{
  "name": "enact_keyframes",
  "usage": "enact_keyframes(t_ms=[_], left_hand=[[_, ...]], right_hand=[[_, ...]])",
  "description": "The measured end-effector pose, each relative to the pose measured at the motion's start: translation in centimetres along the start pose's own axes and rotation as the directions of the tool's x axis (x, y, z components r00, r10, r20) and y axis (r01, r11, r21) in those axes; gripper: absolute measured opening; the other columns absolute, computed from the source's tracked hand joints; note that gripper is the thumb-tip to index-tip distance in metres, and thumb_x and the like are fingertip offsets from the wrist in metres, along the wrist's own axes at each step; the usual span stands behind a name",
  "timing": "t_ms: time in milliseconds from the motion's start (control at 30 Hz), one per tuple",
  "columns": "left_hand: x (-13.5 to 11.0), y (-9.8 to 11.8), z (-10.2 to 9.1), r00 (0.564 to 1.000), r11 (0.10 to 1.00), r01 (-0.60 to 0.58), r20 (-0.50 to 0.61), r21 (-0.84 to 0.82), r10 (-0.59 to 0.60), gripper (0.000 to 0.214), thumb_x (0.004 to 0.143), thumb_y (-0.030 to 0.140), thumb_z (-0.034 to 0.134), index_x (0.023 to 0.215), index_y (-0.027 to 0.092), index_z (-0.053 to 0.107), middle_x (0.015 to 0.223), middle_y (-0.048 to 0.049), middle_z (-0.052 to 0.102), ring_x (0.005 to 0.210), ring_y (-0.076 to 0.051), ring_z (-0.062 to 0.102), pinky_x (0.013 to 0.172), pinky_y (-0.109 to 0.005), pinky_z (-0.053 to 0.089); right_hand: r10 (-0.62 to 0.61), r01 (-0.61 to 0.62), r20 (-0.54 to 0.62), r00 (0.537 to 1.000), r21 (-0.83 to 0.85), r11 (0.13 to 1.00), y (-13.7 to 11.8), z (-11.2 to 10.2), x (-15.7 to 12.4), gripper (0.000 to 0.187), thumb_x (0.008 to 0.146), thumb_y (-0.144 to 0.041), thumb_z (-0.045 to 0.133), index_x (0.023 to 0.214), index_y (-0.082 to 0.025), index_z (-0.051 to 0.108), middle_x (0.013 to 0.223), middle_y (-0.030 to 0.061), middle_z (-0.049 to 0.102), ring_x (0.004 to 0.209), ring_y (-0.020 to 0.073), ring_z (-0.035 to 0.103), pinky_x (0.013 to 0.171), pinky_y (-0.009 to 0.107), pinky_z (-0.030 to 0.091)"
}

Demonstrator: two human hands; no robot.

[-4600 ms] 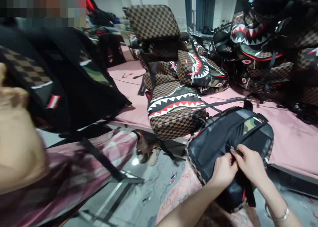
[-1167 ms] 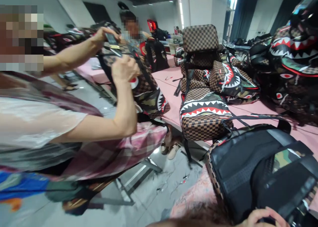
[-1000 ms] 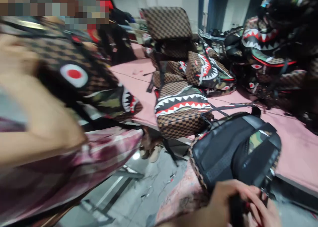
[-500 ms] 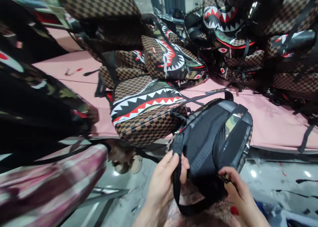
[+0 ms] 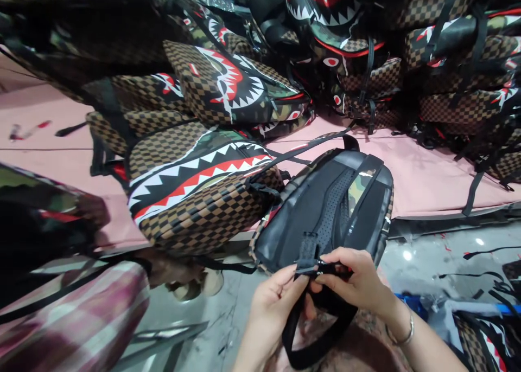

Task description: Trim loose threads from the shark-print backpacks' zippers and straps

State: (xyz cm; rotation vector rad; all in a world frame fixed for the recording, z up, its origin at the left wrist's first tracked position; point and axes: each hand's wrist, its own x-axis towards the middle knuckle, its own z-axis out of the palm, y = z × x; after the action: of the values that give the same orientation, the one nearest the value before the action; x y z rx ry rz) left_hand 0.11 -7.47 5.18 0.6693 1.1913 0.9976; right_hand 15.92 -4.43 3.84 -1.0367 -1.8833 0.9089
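Bent over a black backpack point(image 5: 317, 215) just right of the frame's center, I pinch its strap point(image 5: 309, 247) in my left fingers point(image 5: 287, 277), while my right fingers point(image 5: 348, 257) grip a dark piece against it, its exact form hidden. A loop of webbing point(image 5: 295, 356) hangs between my wrists at the lower center. The backpack spans the front edge of the pink tabletop point(image 5: 431, 182), which runs on to the frame's right side. Close on its left, a shark-mouth bag point(image 5: 191, 209) juts past that edge, crowding my left side; stacked bags point(image 5: 459, 63) fill the upper right, farther off. Tiled floor point(image 5: 419, 263) shows beyond my braceleted right wrist, giving that elbow more room.
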Motion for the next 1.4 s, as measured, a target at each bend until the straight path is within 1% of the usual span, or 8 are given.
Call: enact_keyframes(t_ms=[500,633,767,933,1033,1167,1267,1400], left_hand=[[0.2,-0.4,0.7,1.000,0.987,0.013,0.003,-0.159,-0.013,0.019,0.068,0.029,0.069,0.074,0.015,0.059,0.054,0.0028,0.058,0.030,-0.005,0.046,0.029,-0.013,0.033],[0.3,-1.4,0.5,0.958,0.851,0.202,0.277,-0.484,-0.070,0.016,0.069,0.028,0.068,0.074,0.016,0.059,0.044,0.0081,0.045,0.021,0.001,0.030,0.024,-0.009,0.026],[0.1,-2.6,0.9,0.830,0.725,0.448,0.545,-0.524,-0.119,0.018,0.068,0.031,0.069,0.070,0.016,0.060,0.040,0.0107,0.037,0.016,0.003,0.013,0.019,-0.010,0.020],[-0.6,-2.6,1.3,0.998,0.962,0.048,0.049,-0.267,-0.037,0.034,0.062,0.036,0.074,0.089,0.017,0.067,0.072,-0.0054,0.066,0.051,-0.012,0.060,0.048,-0.018,0.049],[-0.5,-2.7,0.4,0.965,0.993,-0.117,-0.235,0.022,0.118,0.032,0.054,0.031,0.079,0.081,0.016,0.071,0.085,-0.0060,0.069,0.074,-0.017,0.064,0.066,-0.020,0.051],[-0.1,-2.7,-0.3,0.963,0.992,-0.012,-0.268,-0.125,-0.022,0.036,0.051,0.034,0.079,0.081,0.017,0.072,0.069,-0.0029,0.070,0.057,-0.014,0.062,0.060,-0.023,0.051],[-0.1,-2.2,-0.2,0.958,0.973,0.005,-0.277,-0.232,-0.070,0.039,0.049,0.032,0.081,0.084,0.016,0.072,0.064,-0.0021,0.070,0.055,-0.013,0.062,0.058,-0.022,0.051],[0.0,-1.8,-0.2,0.958,0.976,-0.031,-0.286,-0.215,-0.033,0.039,0.051,0.030,0.080,0.086,0.016,0.072,0.067,-0.0037,0.071,0.057,-0.014,0.062,0.061,-0.023,0.051]], right_hand=[[0.042,-0.035,-0.073,0.996,0.102,0.994,0.6,-0.2,-0.6,0.014,0.077,-0.034,0.063,0.079,-0.019,0.061,0.063,-0.0011,0.060,0.051,0.0097,0.050,0.050,0.022,0.036],[0.281,-0.196,-0.128,0.951,0.453,0.870,1.1,0.2,-0.6,0.027,0.078,-0.044,0.057,0.088,-0.019,0.058,0.058,-0.0032,0.051,0.047,0.0082,0.040,0.045,0.021,0.031],[0.404,-0.363,0.110,0.908,0.689,0.628,1.0,1.4,0.6,0.038,0.066,-0.049,0.065,0.084,-0.017,0.054,0.052,-0.0082,0.036,0.043,0.0051,0.027,0.040,0.018,0.022],[0.543,-0.444,0.076,0.837,0.675,0.589,0.5,1.8,2.0,0.033,0.065,-0.040,0.065,0.060,-0.019,0.041,0.049,-0.0097,0.029,0.042,0.0042,0.023,0.039,0.017,0.020],[0.515,-0.428,0.023,0.857,0.589,0.686,0.4,1.8,2.0,0.029,0.067,-0.037,0.062,0.061,-0.018,0.042,0.051,-0.0083,0.034,0.046,0.0054,0.028,0.042,0.018,0.024],[0.410,-0.358,-0.082,0.908,0.355,0.864,0.5,1.3,1.2,0.015,0.075,-0.030,0.056,0.081,-0.019,0.050,0.056,-0.0072,0.042,0.049,0.0081,0.038,0.047,0.020,0.031],[0.154,-0.150,-0.140,0.978,0.041,0.988,0.7,0.2,0.1,0.017,0.083,-0.031,0.050,0.096,-0.020,0.052,0.069,-0.0016,0.055,0.057,0.0111,0.047,0.055,0.023,0.036],[-0.143,0.135,-0.004,0.990,-0.316,0.939,1.4,-1.6,-0.7,0.022,0.087,-0.035,0.047,0.095,-0.018,0.059,0.069,0.0039,0.059,0.061,0.0145,0.051,0.059,0.026,0.035]])
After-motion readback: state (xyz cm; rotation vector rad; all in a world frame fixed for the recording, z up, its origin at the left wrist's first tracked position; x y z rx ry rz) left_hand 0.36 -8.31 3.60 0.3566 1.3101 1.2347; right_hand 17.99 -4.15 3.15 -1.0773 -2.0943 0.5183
